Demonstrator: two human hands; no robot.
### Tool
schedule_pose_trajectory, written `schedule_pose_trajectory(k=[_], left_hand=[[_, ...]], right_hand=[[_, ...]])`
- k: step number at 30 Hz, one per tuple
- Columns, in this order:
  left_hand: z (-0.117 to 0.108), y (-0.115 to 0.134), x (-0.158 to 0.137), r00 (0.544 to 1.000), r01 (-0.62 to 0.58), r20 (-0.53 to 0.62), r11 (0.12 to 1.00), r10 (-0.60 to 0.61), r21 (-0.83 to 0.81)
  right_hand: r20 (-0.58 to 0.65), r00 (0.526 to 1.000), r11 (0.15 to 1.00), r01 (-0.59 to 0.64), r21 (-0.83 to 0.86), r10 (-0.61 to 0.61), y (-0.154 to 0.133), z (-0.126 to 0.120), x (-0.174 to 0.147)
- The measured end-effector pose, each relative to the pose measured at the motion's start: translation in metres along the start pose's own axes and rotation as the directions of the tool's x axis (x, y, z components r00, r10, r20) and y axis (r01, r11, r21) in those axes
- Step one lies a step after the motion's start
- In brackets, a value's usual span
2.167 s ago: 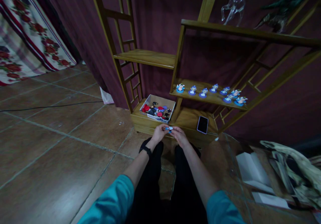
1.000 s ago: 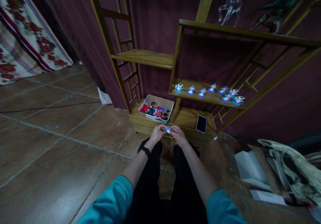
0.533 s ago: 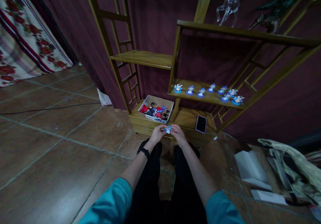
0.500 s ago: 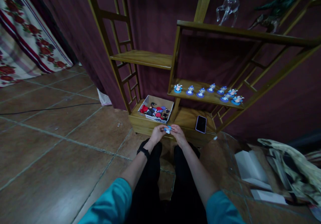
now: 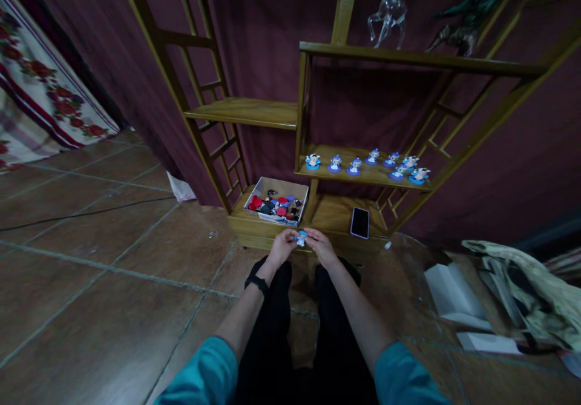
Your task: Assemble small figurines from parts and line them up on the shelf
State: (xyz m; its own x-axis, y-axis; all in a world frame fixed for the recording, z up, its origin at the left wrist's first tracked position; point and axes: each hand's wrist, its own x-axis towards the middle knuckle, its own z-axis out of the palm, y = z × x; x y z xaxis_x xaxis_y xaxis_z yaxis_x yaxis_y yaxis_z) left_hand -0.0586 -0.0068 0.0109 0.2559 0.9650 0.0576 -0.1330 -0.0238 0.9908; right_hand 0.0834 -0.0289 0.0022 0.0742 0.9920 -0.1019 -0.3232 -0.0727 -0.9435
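Between my two hands is a small blue-and-white figurine, held over my knees in front of the low wooden cabinet. My left hand pinches it from the left, with a dark band on the wrist. From the right, the fingers of my right hand close on it too; fingers hide part of its shape. Just beyond my hands, an open cardboard box holds several red, black and purple pieces. On the shelf at the right, several figurines stand upright on round blue or purple bases.
A phone lies on the cabinet's lower board. Above stand a clear glass deer and a dark green statuette. White boxes and a pale cloth bag are on the floor at right. A black cable crosses the tiles.
The camera view has shifted a little, so the shelf appears further left. Both hands still hold the figurine, which sits slightly lower and looks turned a bit.
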Motion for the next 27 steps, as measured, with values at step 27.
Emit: schedule_pose_trajectory(k=[27], left_hand=[[0.000, 0.006, -0.002, 0.988, 0.151, -0.018, 0.984, -0.153, -0.097]], right_hand=[[0.065, 0.978, 0.967, -0.207, 0.148, 0.199, 0.002, -0.003, 0.002]])
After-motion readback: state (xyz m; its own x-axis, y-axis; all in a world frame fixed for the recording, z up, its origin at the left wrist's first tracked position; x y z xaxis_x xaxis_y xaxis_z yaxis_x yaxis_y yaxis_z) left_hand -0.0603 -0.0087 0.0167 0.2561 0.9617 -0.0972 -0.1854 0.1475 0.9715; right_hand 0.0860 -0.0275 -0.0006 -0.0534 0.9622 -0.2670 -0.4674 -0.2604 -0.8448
